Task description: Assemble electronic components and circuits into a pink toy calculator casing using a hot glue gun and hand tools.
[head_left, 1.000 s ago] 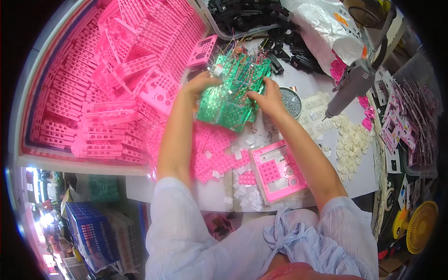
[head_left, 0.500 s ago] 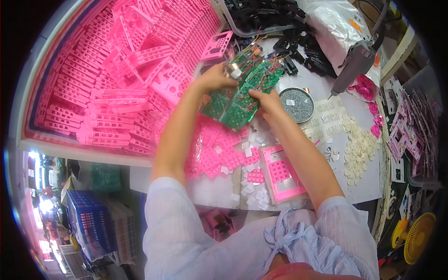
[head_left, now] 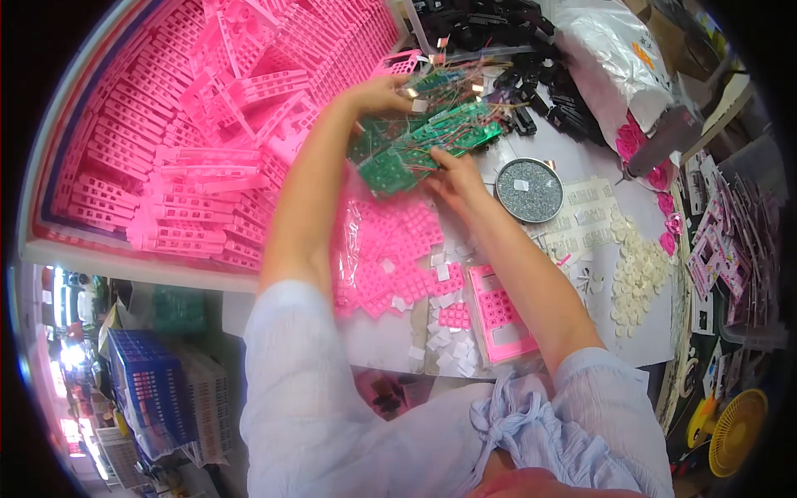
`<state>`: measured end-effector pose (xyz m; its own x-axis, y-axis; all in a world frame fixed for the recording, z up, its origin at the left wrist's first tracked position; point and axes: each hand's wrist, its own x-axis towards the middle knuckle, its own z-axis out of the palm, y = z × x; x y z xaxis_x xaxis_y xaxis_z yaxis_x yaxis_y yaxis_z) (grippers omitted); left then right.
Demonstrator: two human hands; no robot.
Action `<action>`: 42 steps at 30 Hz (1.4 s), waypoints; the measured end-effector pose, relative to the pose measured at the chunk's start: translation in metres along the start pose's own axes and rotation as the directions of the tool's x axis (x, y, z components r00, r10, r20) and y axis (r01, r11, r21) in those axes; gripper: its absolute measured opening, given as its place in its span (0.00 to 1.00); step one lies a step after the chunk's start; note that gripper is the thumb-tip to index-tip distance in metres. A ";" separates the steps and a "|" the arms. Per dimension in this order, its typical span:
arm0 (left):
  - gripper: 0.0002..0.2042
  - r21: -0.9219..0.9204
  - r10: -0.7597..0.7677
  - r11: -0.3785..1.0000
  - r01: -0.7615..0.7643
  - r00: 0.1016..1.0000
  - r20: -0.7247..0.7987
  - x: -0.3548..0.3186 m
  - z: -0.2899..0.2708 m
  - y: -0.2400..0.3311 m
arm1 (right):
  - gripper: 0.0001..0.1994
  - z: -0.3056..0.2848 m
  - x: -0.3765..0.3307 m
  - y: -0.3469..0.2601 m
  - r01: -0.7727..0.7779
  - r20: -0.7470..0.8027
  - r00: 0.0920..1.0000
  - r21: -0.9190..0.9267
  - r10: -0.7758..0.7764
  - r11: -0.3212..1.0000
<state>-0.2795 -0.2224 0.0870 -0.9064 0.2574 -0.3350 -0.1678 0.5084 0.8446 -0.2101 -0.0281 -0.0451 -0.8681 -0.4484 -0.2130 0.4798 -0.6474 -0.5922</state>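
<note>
A bundle of green circuit boards (head_left: 388, 162) with thin red and other coloured wires is held up over the table between both hands. My left hand (head_left: 380, 98) grips its far left side, fingertips partly hidden among the wires. Closed on the near right edge, my right hand (head_left: 458, 178) has its thumb on top and its other fingers below. Just nearer than the boards lie pink rubber keypads (head_left: 403, 236), partly in clear plastic. Right of these is a pink calculator-like casing (head_left: 498, 319) with a keypad in it. Small white squares (head_left: 452, 358) are scattered beside it.
A large bin (head_left: 149, 271) of pink casings fills the left. Black parts (head_left: 564, 112) are heaped at the back. At right are a round tin (head_left: 529, 191) of grey granules, cream discs (head_left: 639, 270) and a grey glue-gun-like tool (head_left: 664, 141). A yellow fan (head_left: 737, 432) stands lower right.
Both hands have shifted the circuit boards slightly away and to the left, turning them flatter. The view has moved a little, and the grey tool now appears further right.
</note>
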 end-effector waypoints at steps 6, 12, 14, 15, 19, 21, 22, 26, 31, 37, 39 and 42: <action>0.27 0.821 0.350 0.545 0.172 0.843 -0.409 0.007 -0.013 -0.031 | 0.23 0.002 -0.027 -0.006 -0.310 -0.117 0.950 -0.487 0.291 0.817; 0.27 0.591 -0.105 0.617 0.520 0.799 -0.593 -0.085 0.053 -0.029 | 0.17 -0.047 -0.110 -0.092 -0.093 0.163 0.929 -0.765 0.331 0.637; 0.26 0.556 -0.238 0.595 0.581 0.788 -0.569 -0.097 0.059 -0.056 | 0.17 -0.048 -0.125 -0.107 -0.061 0.191 0.922 -0.786 0.337 0.615; 0.25 0.545 -0.280 0.586 0.599 0.782 -0.557 -0.099 0.061 -0.075 | 0.17 -0.046 -0.131 -0.109 -0.044 0.207 0.917 -0.797 0.341 0.603; 0.29 0.293 -0.307 0.723 0.625 0.672 -0.674 -0.090 0.069 -0.095 | 0.16 -0.044 -0.149 -0.108 -0.011 0.252 0.912 -0.773 0.323 0.635; 0.29 0.282 -0.238 0.744 0.606 0.635 -0.735 -0.087 0.075 -0.090 | 0.16 -0.047 -0.160 -0.107 0.007 0.269 0.911 -0.767 0.312 0.641; 0.29 0.277 -0.205 0.754 0.596 0.613 -0.763 -0.089 0.081 -0.082 | 0.16 -0.051 -0.166 -0.107 0.019 0.282 0.907 -0.768 0.312 0.640; 0.29 0.149 -0.319 0.740 0.657 0.536 -0.782 -0.088 0.083 -0.050 | 0.16 -0.065 -0.192 -0.114 0.050 0.310 0.906 -0.755 0.288 0.654; 0.28 0.133 -0.203 0.745 0.654 0.412 -0.888 -0.073 0.094 -0.061 | 0.15 -0.081 -0.223 -0.131 0.050 0.302 0.922 -0.710 0.241 0.702; 0.24 0.084 -0.302 0.754 0.652 0.457 -0.837 -0.060 0.084 -0.076 | 0.14 -0.091 -0.249 -0.146 0.081 0.283 0.944 -0.694 0.167 0.715; 0.22 0.119 -0.308 0.727 0.676 0.476 -0.823 -0.054 0.087 -0.069 | 0.14 -0.096 -0.256 -0.148 0.090 0.272 0.952 -0.691 0.142 0.718; 0.16 0.115 -0.207 0.679 0.725 0.339 -0.918 -0.047 0.087 -0.082 | 0.14 -0.097 -0.262 -0.147 0.101 0.300 0.944 -0.657 0.137 0.747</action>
<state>-0.1894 -0.2051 -0.0028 -0.6283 -0.7722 0.0949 -0.7267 0.6260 0.2828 -0.0649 0.2442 0.0222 -0.7153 -0.6971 -0.0490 0.1872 -0.1235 -0.9745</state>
